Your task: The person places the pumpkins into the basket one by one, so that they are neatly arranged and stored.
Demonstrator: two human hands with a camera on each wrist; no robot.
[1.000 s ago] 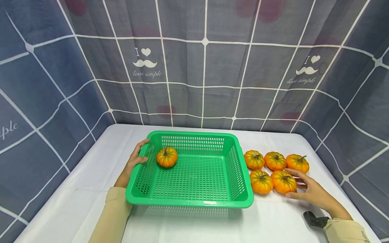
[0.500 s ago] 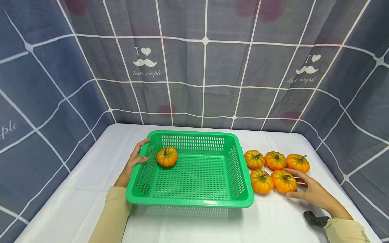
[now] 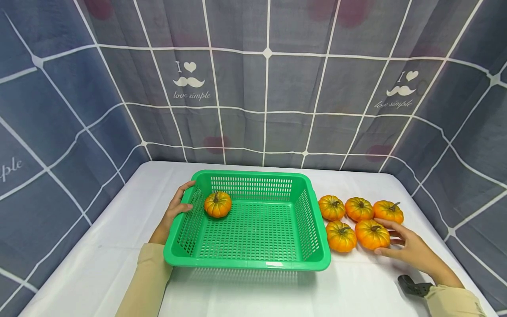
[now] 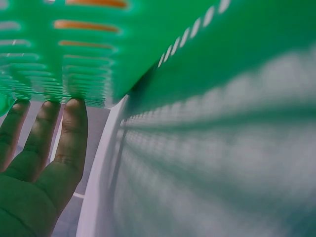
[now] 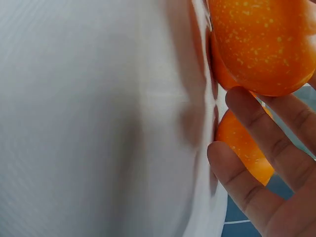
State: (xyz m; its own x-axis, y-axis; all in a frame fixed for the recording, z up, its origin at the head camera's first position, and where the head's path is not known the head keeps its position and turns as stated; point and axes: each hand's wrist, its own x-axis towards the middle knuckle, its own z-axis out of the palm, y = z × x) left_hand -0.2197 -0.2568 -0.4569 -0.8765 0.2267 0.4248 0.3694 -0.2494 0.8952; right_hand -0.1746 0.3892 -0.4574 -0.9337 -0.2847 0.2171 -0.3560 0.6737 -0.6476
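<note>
the basket (image 3: pixel 245 265) is glossy plastic, the pumpkins (image 3: pixel 372 235) smooth and shiny, tablecloth (image 3: pixel 222 297) and curtain (image 3: pixel 239 83) matt fabric.

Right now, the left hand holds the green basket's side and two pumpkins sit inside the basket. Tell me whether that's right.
Not quite: the head view shows only one pumpkin, not two, inside the green basket. The left hand does hold the basket's side.

I see room down into the basket (image 3: pixel 245 264); pumpkins (image 3: pixel 341 237) crowd its right side, the left hand (image 3: pixel 174 210) its left.
</note>
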